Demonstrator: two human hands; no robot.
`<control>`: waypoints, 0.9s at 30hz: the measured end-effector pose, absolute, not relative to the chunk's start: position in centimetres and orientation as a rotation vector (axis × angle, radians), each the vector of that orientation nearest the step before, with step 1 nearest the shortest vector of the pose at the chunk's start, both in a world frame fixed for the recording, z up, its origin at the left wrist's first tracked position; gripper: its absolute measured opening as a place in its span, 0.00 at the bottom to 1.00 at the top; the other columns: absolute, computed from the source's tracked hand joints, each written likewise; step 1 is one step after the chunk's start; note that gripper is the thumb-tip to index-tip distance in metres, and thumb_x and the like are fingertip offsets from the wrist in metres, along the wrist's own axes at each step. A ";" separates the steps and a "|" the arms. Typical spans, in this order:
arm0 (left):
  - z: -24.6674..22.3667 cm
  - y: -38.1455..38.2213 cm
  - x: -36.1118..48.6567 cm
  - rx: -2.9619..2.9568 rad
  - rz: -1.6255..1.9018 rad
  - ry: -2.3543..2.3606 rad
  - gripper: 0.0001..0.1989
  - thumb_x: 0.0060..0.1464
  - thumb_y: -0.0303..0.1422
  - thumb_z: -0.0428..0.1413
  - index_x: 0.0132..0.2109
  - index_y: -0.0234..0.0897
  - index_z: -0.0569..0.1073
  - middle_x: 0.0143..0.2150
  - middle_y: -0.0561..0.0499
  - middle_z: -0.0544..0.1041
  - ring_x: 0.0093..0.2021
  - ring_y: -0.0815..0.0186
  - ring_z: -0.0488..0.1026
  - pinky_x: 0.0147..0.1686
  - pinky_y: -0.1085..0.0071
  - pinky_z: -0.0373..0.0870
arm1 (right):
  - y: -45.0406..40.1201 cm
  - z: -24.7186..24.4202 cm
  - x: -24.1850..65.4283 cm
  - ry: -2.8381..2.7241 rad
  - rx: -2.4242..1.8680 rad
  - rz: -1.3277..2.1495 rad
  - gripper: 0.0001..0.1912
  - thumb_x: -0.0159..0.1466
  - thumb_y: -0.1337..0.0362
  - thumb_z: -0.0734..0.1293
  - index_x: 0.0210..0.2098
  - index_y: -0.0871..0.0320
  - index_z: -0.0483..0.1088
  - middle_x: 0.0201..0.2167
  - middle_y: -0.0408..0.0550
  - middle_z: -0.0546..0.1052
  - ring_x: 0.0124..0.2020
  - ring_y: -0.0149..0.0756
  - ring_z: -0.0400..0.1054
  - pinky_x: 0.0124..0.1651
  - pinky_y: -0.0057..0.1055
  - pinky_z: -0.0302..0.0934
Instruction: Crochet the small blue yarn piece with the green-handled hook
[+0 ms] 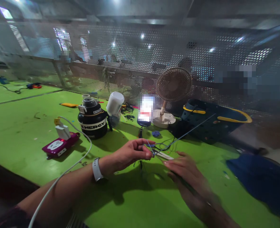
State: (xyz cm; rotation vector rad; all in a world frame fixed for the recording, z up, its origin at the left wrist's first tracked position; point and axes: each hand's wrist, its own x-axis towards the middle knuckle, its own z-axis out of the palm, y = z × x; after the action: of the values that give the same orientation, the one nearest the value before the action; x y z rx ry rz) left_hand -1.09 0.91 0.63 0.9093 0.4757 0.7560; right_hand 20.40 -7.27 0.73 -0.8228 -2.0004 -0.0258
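My left hand [140, 150] reaches in from the left, a white-strapped watch [97, 170] on its wrist. Its thumb and fingertips pinch a thin blue cord [189, 129], which stretches up and right toward a dark basket. Close by on the right, my right hand [188, 172] is curled and blurred by motion. A slender dark tool [189, 187] lies along its palm; its exact kind is unclear. Between the hands is a pale, narrow object [163, 155], partly hidden by the right fingers. Loops of cord lie on the green table [121, 205] just behind.
Behind the hands stand a lit phone [145, 110], a beige fan [174, 85] and a dark basket [201, 126] with yellow handles. On the left are a black jug [92, 122], a white bottle [115, 103] and a purple power strip [59, 146] with a white cable [66, 171]. Dark blue cloth [261, 180] lies right.
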 end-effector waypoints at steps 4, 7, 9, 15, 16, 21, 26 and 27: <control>0.7 1.0 -1.2 0.904 0.711 0.450 0.25 0.41 0.23 0.69 0.49 0.30 0.76 0.28 0.53 0.78 0.29 0.74 0.73 0.35 0.76 0.68 | -7.3 1.2 20.9 -1.983 -0.831 0.069 0.11 0.65 0.67 0.67 0.46 0.51 0.75 0.38 0.44 0.82 0.40 0.36 0.75 0.57 0.44 0.63; 0.6 1.1 -1.1 0.901 0.702 0.451 0.23 0.41 0.23 0.69 0.48 0.31 0.77 0.27 0.53 0.78 0.28 0.74 0.73 0.34 0.76 0.67 | -7.3 1.3 21.1 -1.805 -1.018 0.410 0.09 0.67 0.63 0.65 0.43 0.51 0.77 0.38 0.46 0.82 0.39 0.38 0.78 0.42 0.36 0.73; 0.4 1.1 -1.1 0.905 0.705 0.458 0.23 0.41 0.23 0.69 0.47 0.30 0.77 0.27 0.53 0.78 0.28 0.73 0.73 0.34 0.76 0.67 | -7.2 1.3 21.2 -1.730 -1.099 0.538 0.10 0.68 0.62 0.64 0.42 0.52 0.77 0.36 0.48 0.83 0.36 0.37 0.79 0.34 0.30 0.74; 0.2 1.1 -1.0 0.884 0.712 0.475 0.23 0.39 0.23 0.70 0.46 0.31 0.78 0.28 0.52 0.78 0.29 0.72 0.74 0.35 0.75 0.68 | -7.2 1.3 21.1 -2.043 -0.786 0.023 0.14 0.63 0.70 0.69 0.47 0.49 0.76 0.37 0.45 0.83 0.38 0.37 0.76 0.53 0.43 0.68; 0.2 1.1 -1.0 0.882 0.707 0.474 0.23 0.39 0.23 0.69 0.46 0.30 0.78 0.28 0.52 0.78 0.28 0.73 0.73 0.35 0.75 0.68 | -7.3 1.4 21.2 -2.035 -0.814 0.057 0.14 0.63 0.69 0.69 0.47 0.49 0.76 0.37 0.45 0.83 0.38 0.37 0.76 0.52 0.43 0.68; 0.2 1.0 -1.0 0.889 0.677 0.456 0.23 0.42 0.22 0.68 0.48 0.29 0.77 0.27 0.52 0.78 0.28 0.74 0.73 0.34 0.77 0.67 | -7.0 1.3 21.5 -1.602 -1.180 0.787 0.11 0.66 0.57 0.66 0.40 0.53 0.79 0.35 0.49 0.83 0.36 0.40 0.78 0.37 0.35 0.74; -0.1 1.2 -0.9 0.877 0.677 0.457 0.22 0.42 0.22 0.68 0.48 0.29 0.77 0.27 0.52 0.78 0.27 0.74 0.74 0.33 0.78 0.68 | -6.9 1.7 21.3 -1.760 -1.027 0.550 0.08 0.65 0.62 0.68 0.41 0.53 0.79 0.34 0.49 0.83 0.35 0.39 0.78 0.36 0.33 0.73; -0.1 1.2 -0.9 0.874 0.680 0.459 0.22 0.42 0.22 0.69 0.47 0.29 0.77 0.27 0.53 0.78 0.27 0.74 0.74 0.32 0.78 0.68 | -6.9 1.9 21.3 -1.884 -0.925 0.393 0.09 0.64 0.65 0.68 0.43 0.52 0.78 0.35 0.48 0.82 0.36 0.38 0.77 0.37 0.34 0.72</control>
State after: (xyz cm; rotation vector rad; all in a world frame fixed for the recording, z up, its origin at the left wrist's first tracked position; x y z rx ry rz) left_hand -0.93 1.19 -0.14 0.8736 0.4592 0.6802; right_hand 21.33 -6.87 1.93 -0.9246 -1.8840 0.3927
